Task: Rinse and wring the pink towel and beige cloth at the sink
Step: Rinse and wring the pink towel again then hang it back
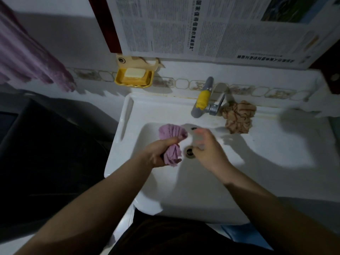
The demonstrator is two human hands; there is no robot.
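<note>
Over the basin of the white sink (266, 144), the left hand (158, 152) grips the bunched pink towel (172, 142) around its middle, just left of the drain (189, 152). The right hand (207, 146) hovers just right of the drain, blurred, fingers loosely spread and holding nothing. The beige cloth (238, 116) lies crumpled on the sink ledge behind the basin, right of the tap (202, 100).

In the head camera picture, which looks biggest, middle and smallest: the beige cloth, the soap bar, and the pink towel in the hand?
Largest to smallest as they look:
1. beige cloth, crumpled on the sink ledge
2. pink towel, bunched in the left hand, which hides part of it, so these two are close
3. soap bar, clearly smallest, though it sits farther away
</note>
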